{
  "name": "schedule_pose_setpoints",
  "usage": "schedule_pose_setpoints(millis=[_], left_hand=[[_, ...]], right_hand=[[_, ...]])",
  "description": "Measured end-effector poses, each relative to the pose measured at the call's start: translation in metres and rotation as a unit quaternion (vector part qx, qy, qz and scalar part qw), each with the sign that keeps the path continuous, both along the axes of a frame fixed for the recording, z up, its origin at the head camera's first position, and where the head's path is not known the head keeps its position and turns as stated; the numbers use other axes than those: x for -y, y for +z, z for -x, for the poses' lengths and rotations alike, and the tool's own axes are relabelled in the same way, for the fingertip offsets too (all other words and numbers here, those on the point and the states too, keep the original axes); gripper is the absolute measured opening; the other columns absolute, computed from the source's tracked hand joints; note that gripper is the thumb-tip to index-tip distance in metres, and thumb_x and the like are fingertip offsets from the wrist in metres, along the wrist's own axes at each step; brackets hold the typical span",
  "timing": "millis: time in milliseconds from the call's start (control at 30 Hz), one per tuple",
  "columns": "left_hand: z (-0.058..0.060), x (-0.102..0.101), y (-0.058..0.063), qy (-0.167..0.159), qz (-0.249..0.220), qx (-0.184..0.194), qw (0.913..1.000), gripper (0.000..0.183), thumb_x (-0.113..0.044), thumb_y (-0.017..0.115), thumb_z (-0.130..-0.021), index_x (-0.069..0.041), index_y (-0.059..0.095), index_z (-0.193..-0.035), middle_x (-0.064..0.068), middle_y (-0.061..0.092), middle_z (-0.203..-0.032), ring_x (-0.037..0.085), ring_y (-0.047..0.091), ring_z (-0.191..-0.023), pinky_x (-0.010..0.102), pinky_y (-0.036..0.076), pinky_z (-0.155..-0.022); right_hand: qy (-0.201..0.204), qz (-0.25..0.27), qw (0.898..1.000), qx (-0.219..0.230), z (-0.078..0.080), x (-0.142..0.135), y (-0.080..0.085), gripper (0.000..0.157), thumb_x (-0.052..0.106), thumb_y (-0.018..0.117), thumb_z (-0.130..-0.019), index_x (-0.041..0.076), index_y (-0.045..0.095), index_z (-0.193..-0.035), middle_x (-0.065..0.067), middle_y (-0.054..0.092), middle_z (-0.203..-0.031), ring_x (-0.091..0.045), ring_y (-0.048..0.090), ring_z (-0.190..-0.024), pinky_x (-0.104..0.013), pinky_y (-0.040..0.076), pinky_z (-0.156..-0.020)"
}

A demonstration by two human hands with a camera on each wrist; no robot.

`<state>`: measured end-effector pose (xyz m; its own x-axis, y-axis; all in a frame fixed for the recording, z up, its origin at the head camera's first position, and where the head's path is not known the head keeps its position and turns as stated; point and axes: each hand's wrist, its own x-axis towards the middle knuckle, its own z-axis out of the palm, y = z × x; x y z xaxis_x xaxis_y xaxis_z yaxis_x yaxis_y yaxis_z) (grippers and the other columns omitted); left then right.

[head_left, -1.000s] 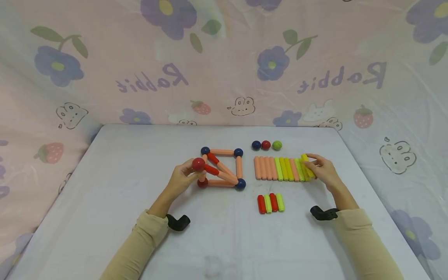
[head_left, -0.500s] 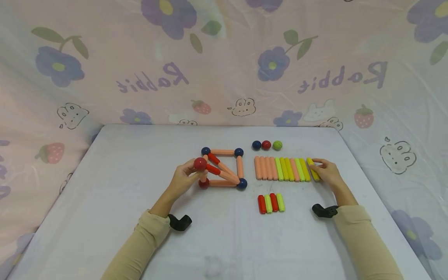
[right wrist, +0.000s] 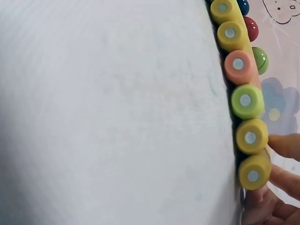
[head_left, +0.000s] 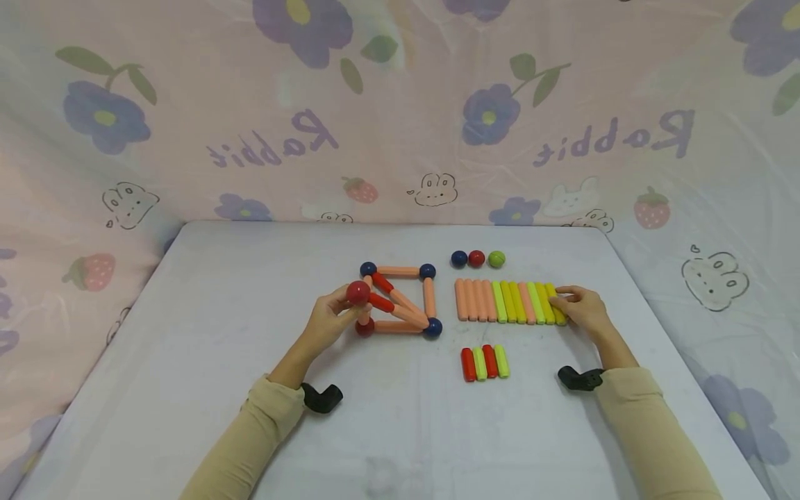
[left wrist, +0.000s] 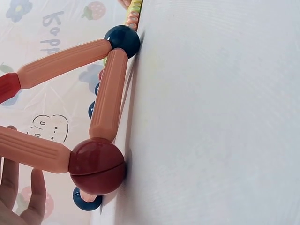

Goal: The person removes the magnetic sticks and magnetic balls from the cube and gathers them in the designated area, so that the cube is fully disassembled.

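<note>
On the table's middle stands a frame of magnetic rods and balls [head_left: 398, 327], with orange and red rods joined by dark blue and red balls. My left hand [head_left: 325, 323] grips it near its raised red ball [head_left: 358, 292]. In the left wrist view, fingers [left wrist: 37, 190] show behind an orange rod [left wrist: 35, 149] that rises from a lower red ball [left wrist: 97, 166]. At the right end of a row of rods, my right hand [head_left: 584, 310] pinches the last yellow rod [right wrist: 254, 172], which lies beside another yellow rod [right wrist: 252, 136].
The row of orange, green and yellow rods [head_left: 478, 301] lies right of the frame. Behind it are a blue ball [head_left: 459, 259], a red ball [head_left: 476, 259] and a green ball [head_left: 496, 259]. Several short red and green rods [head_left: 489, 362] lie nearer. A printed curtain [head_left: 387, 125] hangs behind.
My right hand has lowered the yellow rod to the table at the row's right end and slid it left against its neighbour. The left hand and the frame stay nearly still.
</note>
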<state>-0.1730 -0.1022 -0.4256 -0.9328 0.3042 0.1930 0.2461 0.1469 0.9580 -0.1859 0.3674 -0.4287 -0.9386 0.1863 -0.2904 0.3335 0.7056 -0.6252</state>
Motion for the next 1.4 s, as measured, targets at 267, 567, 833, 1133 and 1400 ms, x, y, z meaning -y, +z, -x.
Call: schedule_pose_setpoints(millis=[267, 567, 833, 1133, 1400], left_hand=[[0.000, -0.002, -0.001, 0.004, -0.003, -0.002, 1.0000, 0.034, -0.001, 0.062, -0.090, 0.009, 0.058, -0.122, 0.027, 0.065, -0.111, -0.006, 0.057, -0.096, 0.048, 0.046, -0.102], [-0.001, -0.002, -0.002, 0.002, -0.014, -0.005, 0.9999, 0.034, -0.001, 0.063, -0.089, 0.008, 0.059, -0.121, -0.024, 0.063, -0.089, -0.004, 0.058, -0.092, 0.038, 0.046, -0.099], [0.000, -0.003, -0.003, 0.007, -0.010, -0.012, 0.9998, 0.031, -0.001, 0.063, -0.089, 0.006, 0.061, -0.119, -0.010, 0.068, -0.090, -0.003, 0.059, -0.089, 0.027, 0.048, -0.095], [0.002, -0.003, -0.006, 0.007, -0.004, -0.014, 0.9999, 0.035, 0.001, 0.061, -0.090, 0.011, 0.057, -0.122, 0.031, 0.064, -0.111, -0.008, 0.056, -0.096, 0.024, 0.047, -0.095], [0.001, -0.002, -0.006, 0.015, 0.005, -0.020, 0.9997, 0.033, -0.002, 0.063, -0.090, 0.008, 0.059, -0.121, 0.028, 0.066, -0.110, -0.008, 0.056, -0.096, 0.030, 0.048, -0.097]], right_hand=[[-0.011, -0.049, 0.997, -0.054, -0.005, 0.010, 0.011, 0.047, 0.027, 0.053, -0.097, -0.008, 0.052, -0.129, -0.027, 0.056, -0.110, -0.022, 0.053, -0.085, -0.018, 0.041, -0.061], [0.046, -0.020, 0.991, -0.123, -0.013, 0.059, 0.034, 0.040, 0.025, 0.057, -0.096, -0.005, 0.059, -0.122, -0.021, 0.060, -0.100, -0.014, 0.049, -0.078, -0.016, 0.042, -0.059], [0.096, 0.016, 0.985, -0.144, -0.014, 0.097, 0.039, 0.035, 0.021, 0.059, -0.096, -0.004, 0.060, -0.121, -0.019, 0.063, -0.096, -0.012, 0.052, -0.077, -0.018, 0.044, -0.056], [0.152, 0.056, 0.971, -0.174, -0.020, 0.143, 0.046, 0.029, 0.016, 0.063, -0.093, -0.002, 0.064, -0.116, -0.018, 0.065, -0.089, -0.013, 0.054, -0.075, -0.018, 0.046, -0.056], [0.203, 0.085, 0.952, -0.212, -0.024, 0.184, 0.062, 0.024, 0.010, 0.066, -0.090, 0.000, 0.065, -0.111, -0.014, 0.062, -0.081, -0.012, 0.053, -0.067, -0.016, 0.048, -0.057]])
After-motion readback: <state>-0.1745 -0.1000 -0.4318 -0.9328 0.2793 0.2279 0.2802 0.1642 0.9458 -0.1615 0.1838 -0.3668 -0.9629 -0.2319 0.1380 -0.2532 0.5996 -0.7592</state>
